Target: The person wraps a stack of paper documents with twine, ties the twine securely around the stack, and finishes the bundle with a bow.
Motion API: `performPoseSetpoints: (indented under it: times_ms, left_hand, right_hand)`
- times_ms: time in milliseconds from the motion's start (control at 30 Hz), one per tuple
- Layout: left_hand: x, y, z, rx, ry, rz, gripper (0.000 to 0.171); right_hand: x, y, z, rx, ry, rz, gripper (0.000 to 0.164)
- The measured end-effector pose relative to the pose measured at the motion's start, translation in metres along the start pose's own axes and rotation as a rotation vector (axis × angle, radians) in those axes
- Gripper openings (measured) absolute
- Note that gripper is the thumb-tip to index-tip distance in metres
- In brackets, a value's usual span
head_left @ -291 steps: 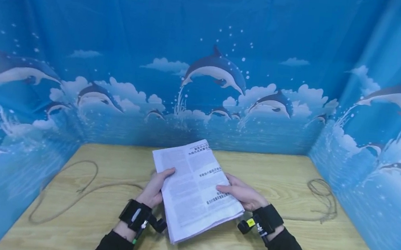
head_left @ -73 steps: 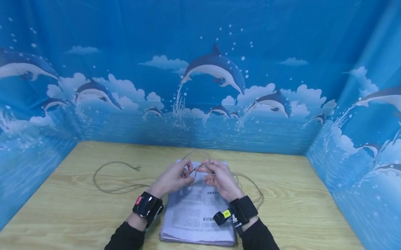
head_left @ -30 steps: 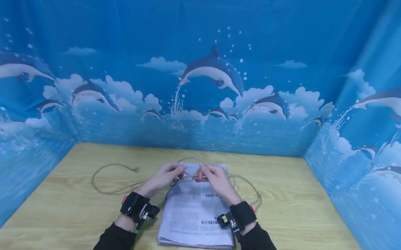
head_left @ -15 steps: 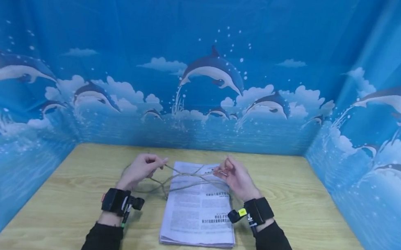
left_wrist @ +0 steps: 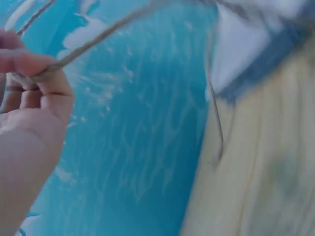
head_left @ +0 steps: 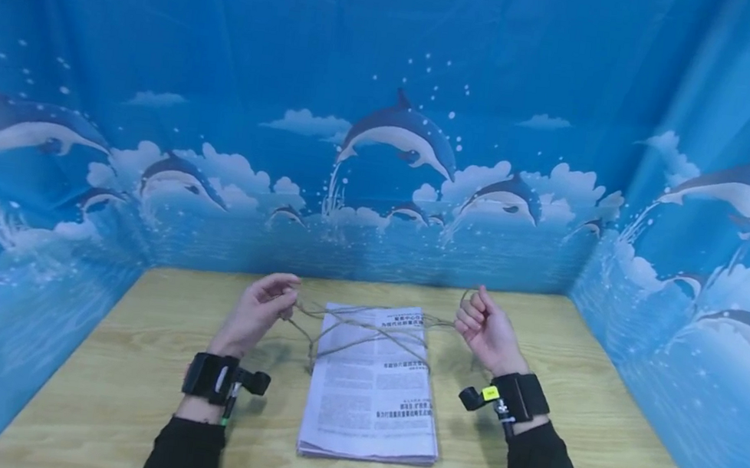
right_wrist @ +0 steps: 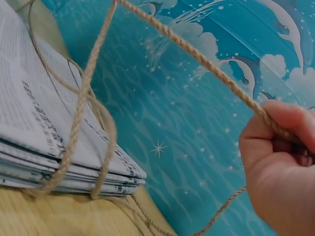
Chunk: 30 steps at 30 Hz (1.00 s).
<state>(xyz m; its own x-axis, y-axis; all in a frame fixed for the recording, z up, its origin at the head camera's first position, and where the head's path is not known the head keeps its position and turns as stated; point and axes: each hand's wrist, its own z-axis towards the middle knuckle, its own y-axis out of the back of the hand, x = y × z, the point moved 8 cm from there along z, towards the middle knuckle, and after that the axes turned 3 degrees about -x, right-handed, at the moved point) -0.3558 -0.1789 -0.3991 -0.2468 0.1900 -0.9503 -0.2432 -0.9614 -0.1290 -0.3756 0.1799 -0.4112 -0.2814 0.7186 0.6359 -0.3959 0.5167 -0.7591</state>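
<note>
A stack of folded newspapers [head_left: 369, 403] lies on the table in the head view, print side up. Twine [head_left: 364, 331] crosses over its far half in several strands and wraps its side edges, as the right wrist view shows. To the left of the stack, my left hand [head_left: 253, 314] pinches a length of twine between thumb and fingers, raised above the table. On the other side my right hand [head_left: 490, 330] grips another length in curled fingers, also raised. In the right wrist view that twine [right_wrist: 197, 56] runs taut from the fingers. The newspapers are blurred in the left wrist view.
The wood-grain table [head_left: 601, 445] extends to both sides of the stack. A blue dolphin-print curtain [head_left: 250, 173] stands along the back and both sides. A loose strand of twine [right_wrist: 219, 209] trails beside the stack under my right hand.
Both hands have moved apart, from together over the stack to either side, drawing the twine out between them. Earlier the newspapers were held up in both hands; now they lie flat.
</note>
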Motion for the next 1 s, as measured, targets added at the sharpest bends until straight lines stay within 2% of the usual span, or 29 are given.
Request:
performPoseSetpoints:
  times_ms: [67,100,133,300,367,433,500,600,667,700,767,833,867,1000]
  left_hand:
    - [-0.006,-0.001,0.001,0.002,-0.04,-0.018,0.031]
    - [-0.01,-0.001,0.001,-0.008,-0.071,0.038,0.031]
    - [-0.015,-0.001,0.0,-0.027,-0.104,0.133,0.03]
    - [-0.04,0.003,-0.008,-0.157,-0.226,0.81,0.018]
    - [-0.048,0.008,-0.012,-0.206,-0.26,0.948,0.02]
    - [-0.054,0.02,-0.016,-0.283,-0.26,1.011,0.027]
    - [-0.055,0.041,-0.021,-0.379,-0.208,1.012,0.034]
    - [-0.056,0.079,-0.031,-0.545,-0.11,0.882,0.038]
    - [-0.057,0.101,-0.039,-0.642,-0.094,0.708,0.034]
    - [-0.058,0.109,-0.042,-0.674,-0.107,0.608,0.03]
    - [-0.06,0.123,-0.047,-0.713,-0.136,0.431,0.021]
    - [-0.06,0.134,-0.051,-0.73,-0.15,0.302,0.019]
    - [-0.06,0.139,-0.053,-0.738,-0.154,0.291,0.024]
    - [-0.064,0.156,-0.065,-0.835,-0.128,0.461,0.036]
  right_hand:
    - [0.002,-0.001,0.0,-0.012,0.002,-0.038,0.046]
    - [0.003,-0.001,0.0,-0.02,0.007,-0.061,0.046]
    - [0.004,0.0,0.0,-0.031,0.013,-0.08,0.046]
    - [0.011,0.005,-0.004,-0.082,0.023,-0.175,0.046]
    - [0.014,0.008,-0.007,-0.093,0.012,-0.201,0.046]
    - [0.017,0.011,-0.009,-0.098,0.008,-0.205,0.046]
    - [0.022,0.014,-0.011,-0.105,0.013,-0.196,0.045]
    - [0.027,0.018,-0.013,-0.117,0.015,-0.168,0.045]
    - [0.029,0.02,-0.015,-0.122,0.006,-0.163,0.045]
    - [0.03,0.021,-0.016,-0.12,0.001,-0.155,0.046]
    - [0.033,0.023,-0.017,-0.125,0.001,-0.158,0.047]
    - [0.037,0.025,-0.019,-0.129,0.013,-0.16,0.047]
    - [0.039,0.026,-0.02,-0.129,0.019,-0.158,0.047]
    - [0.047,0.032,-0.025,-0.115,0.039,-0.147,0.046]
